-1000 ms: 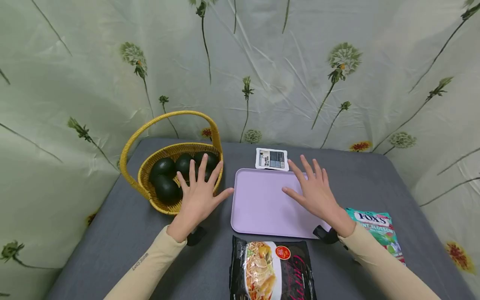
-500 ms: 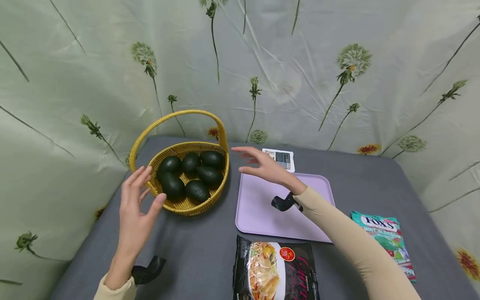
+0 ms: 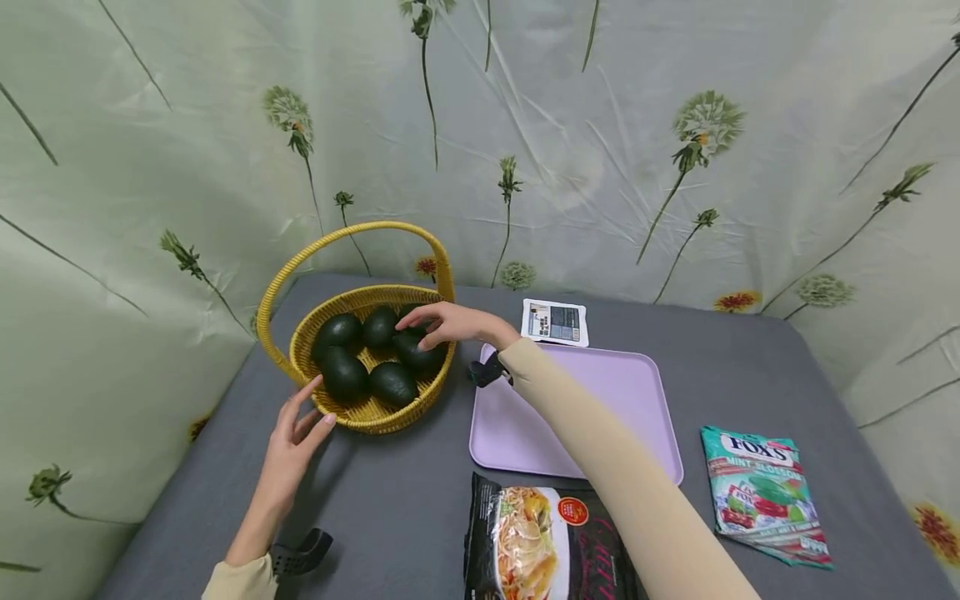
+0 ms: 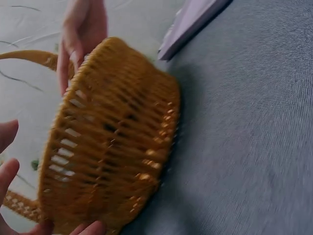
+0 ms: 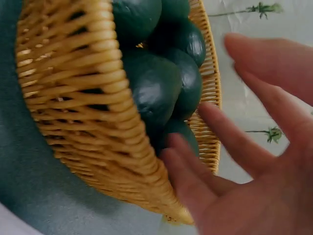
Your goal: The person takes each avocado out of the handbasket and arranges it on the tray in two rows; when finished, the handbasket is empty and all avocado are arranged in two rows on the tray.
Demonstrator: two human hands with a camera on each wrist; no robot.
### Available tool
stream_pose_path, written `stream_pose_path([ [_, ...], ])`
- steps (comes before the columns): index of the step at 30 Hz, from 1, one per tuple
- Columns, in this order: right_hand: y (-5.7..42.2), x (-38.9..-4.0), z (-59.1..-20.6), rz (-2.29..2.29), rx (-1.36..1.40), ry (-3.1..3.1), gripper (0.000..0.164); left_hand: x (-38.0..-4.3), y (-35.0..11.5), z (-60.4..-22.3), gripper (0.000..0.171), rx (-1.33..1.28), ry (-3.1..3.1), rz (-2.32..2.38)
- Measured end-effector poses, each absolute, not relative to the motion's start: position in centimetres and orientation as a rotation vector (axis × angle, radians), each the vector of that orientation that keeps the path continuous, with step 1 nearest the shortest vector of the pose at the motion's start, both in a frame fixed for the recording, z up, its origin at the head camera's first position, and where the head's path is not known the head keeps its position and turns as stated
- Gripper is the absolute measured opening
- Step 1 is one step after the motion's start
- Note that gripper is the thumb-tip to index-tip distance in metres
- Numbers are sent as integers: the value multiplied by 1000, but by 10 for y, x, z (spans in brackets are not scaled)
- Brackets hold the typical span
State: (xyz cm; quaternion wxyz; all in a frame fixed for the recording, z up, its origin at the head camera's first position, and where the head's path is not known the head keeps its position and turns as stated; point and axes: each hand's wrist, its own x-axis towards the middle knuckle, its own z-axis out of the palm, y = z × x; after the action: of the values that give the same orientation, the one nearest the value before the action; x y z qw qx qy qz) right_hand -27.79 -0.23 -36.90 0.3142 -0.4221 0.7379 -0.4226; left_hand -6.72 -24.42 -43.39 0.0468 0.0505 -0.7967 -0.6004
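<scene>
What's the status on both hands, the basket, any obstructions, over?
Right hand over avocados, left hand at near-left side of basket. Contact unclear for both. Basket upright, avocados inside. Nothing seen in the way.

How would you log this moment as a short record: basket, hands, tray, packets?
basket: handle up, six avocados visible inside
left hand: at basket's near-left rim, contact unclear
right hand: over basket's right side, contact unclear
tray: purple, partly behind right sleeve
packets: white packet behind tray, noodle bag in front, candy bag right
</scene>
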Motion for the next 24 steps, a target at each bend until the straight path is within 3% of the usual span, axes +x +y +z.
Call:
stream_pose_path([
  [16, -35, -270, -362, -529, -970, 2186, 51, -77, -237, -446, 69, 184, -2468, -1958],
  [24, -44, -262, -368, -272, -1055, 2355, 57, -78, -238, -448, 70, 205, -2449, -1994],
])
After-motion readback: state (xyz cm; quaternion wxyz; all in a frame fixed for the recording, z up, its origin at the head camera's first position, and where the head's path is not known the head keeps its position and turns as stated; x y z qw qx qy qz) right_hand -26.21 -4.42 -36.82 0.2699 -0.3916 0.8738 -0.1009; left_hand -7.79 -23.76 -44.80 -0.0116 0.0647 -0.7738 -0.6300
